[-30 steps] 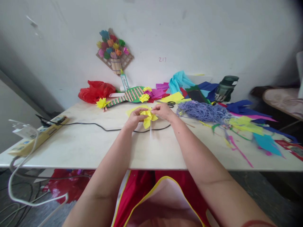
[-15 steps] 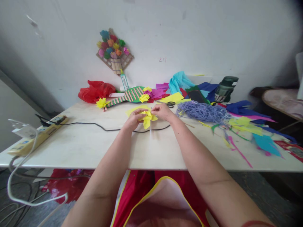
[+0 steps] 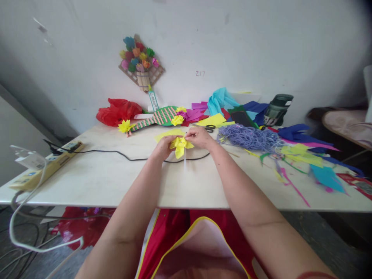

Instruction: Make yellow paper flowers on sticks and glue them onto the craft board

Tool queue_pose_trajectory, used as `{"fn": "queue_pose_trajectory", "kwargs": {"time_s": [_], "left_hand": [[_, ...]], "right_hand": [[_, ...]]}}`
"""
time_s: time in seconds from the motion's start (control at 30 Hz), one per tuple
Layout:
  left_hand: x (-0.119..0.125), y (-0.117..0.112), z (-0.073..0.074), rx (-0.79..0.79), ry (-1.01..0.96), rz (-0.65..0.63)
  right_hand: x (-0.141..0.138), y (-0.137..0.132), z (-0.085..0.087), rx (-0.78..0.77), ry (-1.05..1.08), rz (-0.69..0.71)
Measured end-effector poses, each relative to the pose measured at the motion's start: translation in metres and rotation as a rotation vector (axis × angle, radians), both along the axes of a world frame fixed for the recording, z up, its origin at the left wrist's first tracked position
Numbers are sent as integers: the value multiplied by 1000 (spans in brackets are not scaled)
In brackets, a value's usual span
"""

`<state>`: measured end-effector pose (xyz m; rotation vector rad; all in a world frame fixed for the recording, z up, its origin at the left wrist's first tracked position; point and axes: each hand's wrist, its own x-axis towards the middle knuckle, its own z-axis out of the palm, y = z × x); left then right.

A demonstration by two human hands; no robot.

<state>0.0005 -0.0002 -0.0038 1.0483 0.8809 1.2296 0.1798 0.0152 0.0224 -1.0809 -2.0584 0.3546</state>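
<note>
Between my two hands, above the middle of the table [image 3: 139, 186], is a yellow paper flower [image 3: 180, 147] with crumpled petals. My left hand [image 3: 165, 146] pinches its left side. The fingers of my right hand [image 3: 197, 137] close on its upper right edge. A thin, pale strip [image 3: 185, 162] hangs below the flower; what it is made of I cannot tell. Flat yellow paper [image 3: 164, 134] lies just behind my left hand. Farther back rests a green lute-shaped craft piece [image 3: 165, 116] with pink strips and yellow flowers.
Black-handled scissors [image 3: 209, 128] and a tangle of purple cord [image 3: 250, 137] lie to the right, among coloured paper scraps [image 3: 327, 176]. A dark bottle [image 3: 278, 110] stands behind them. A power strip [image 3: 46, 166] sits at left, its black cable [image 3: 128, 158] crossing the table.
The left fingers have shifted slightly back and left on the flower, so more of its petals show. The right hand stays nearly in place.
</note>
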Motion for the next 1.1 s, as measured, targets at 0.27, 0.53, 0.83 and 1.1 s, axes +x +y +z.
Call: {"fn": "queue_pose_trajectory", "kwargs": {"time_s": [0.27,0.53,0.83,1.1], "left_hand": [[-2,1,-1,-3,18,-22],[-1,-2,1,24,41,-22],[-2,-3,1,72,89,-31],[-2,0,-1,88,114,-10]], "right_hand": [[2,3,1,119,-98,67],[2,0,5,238,-218,52],[1,-1,6,291,-282,43],[0,-1,4,279,-230,58]]}}
